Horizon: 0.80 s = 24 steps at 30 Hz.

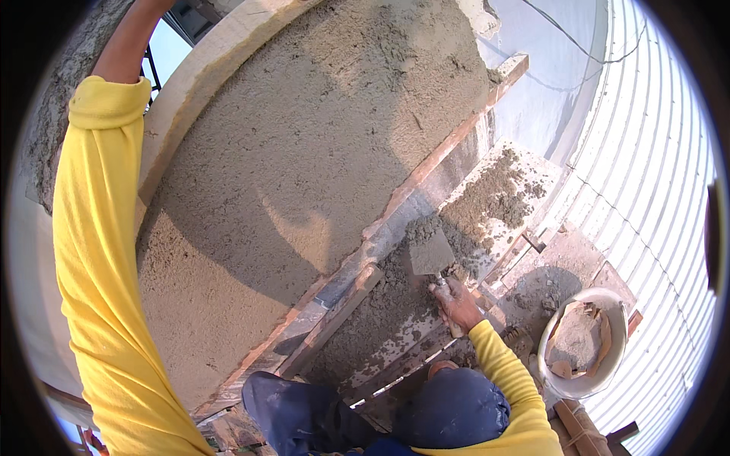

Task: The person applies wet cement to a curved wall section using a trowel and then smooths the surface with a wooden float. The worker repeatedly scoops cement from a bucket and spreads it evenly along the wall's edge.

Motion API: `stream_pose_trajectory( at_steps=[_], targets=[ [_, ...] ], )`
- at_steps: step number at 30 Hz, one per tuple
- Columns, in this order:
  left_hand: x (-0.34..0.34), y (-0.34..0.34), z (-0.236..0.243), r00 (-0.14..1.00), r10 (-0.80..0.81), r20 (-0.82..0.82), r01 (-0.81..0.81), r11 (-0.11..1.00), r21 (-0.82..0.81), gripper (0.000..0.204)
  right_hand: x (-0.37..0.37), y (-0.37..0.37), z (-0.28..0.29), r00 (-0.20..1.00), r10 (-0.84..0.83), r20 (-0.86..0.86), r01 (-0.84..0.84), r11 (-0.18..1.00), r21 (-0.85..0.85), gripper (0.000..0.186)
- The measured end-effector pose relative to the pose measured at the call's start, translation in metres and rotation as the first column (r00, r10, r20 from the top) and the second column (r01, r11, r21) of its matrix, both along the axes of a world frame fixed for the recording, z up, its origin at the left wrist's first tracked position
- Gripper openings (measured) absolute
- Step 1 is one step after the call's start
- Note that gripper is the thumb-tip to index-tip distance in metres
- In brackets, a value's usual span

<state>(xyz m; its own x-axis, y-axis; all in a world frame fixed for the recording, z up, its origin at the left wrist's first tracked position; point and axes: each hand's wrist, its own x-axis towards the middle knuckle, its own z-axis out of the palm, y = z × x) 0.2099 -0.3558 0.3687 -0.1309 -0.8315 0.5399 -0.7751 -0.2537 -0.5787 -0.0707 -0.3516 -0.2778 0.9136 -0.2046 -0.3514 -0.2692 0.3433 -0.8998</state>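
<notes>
Head view: right hand [458, 305], right of mortar panel [319, 152], has fingers clamped round handle of trowel [431, 253], probably leaving blade free over loose mortar [365, 323], heaped beside panel likely for easy reach. Left sleeve [106, 251] runs up left of panel; left hand out of frame, can't tell fingers.

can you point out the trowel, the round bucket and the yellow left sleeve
Trowel [431, 253]: head view, on the middle of its flat blade.
Round bucket [576, 388]: head view, on its near rim.
Yellow left sleeve [105, 258]: head view, on the forearm part.
</notes>
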Motion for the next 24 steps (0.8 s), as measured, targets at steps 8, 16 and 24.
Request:
stream_pose_trajectory(
  at_steps=[8, 16, 24],
  targets=[
    [0.004, -0.012, -0.012, 0.991, -0.116, 0.061, 0.115, 0.993, 0.008, 0.014, 0.015, -0.114, 0.100, 0.703, -0.545, 0.457, 0.710, 0.495, -0.502, 0.034],
    [0.031, -0.005, 0.009, 0.962, -0.088, 0.257, 0.072, 0.995, 0.069, 0.022, 0.089, -0.217, 0.229, 0.622, -0.565, 0.543, 0.734, 0.178, -0.655, 0.028],
    [0.028, -0.013, 0.007, 0.965, -0.089, 0.248, 0.078, 0.995, 0.054, 0.025, 0.148, -0.233, 0.298, 0.721, -0.352, 0.597, 0.646, 0.030, -0.762, 0.024]
  ],
)
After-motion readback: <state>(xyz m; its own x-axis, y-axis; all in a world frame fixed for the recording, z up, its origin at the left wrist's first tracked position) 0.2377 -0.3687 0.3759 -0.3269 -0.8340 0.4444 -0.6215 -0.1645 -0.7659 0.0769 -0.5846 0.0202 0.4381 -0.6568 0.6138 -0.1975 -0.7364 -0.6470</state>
